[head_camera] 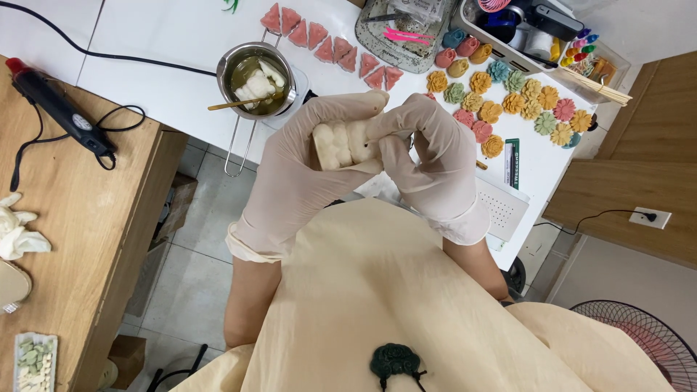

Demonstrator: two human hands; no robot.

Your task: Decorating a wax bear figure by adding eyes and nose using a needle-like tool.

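Gloves on both sides, and you have the pale block (343, 144) right up between them, held above the near edge of the white table (167, 43). Your left hand (294, 170) is wrapped around it from the left, thumb arching over the top and fingers curled beneath, so the block sits in that palm. Your right hand (434, 163) comes in from the other side, fingertips pressed together onto the block's right end and partly covering it. Both hands are closed on the same piece, touching it from opposite ends.

Look at how it lies: the visible length runs across, from hand to hand, and its bumpy moulded face points up at you. The left hand carries it, so it is the nearer and fuller hold; the right only pinches the end. How far the block reaches under the right fingers you cannot tell.

Beyond your hands, a small metal pot (255, 71) with melted yellowish liquid, pale lumps and a stick sits just past your left thumb. Farther back runs a row of pink wedge-shaped pieces (330, 43), and to the right a spread of coloured flower shapes (508, 101) near your right wrist. A black corded tool (62, 109) lies well apart on the wooden bench (65, 210) to the left.
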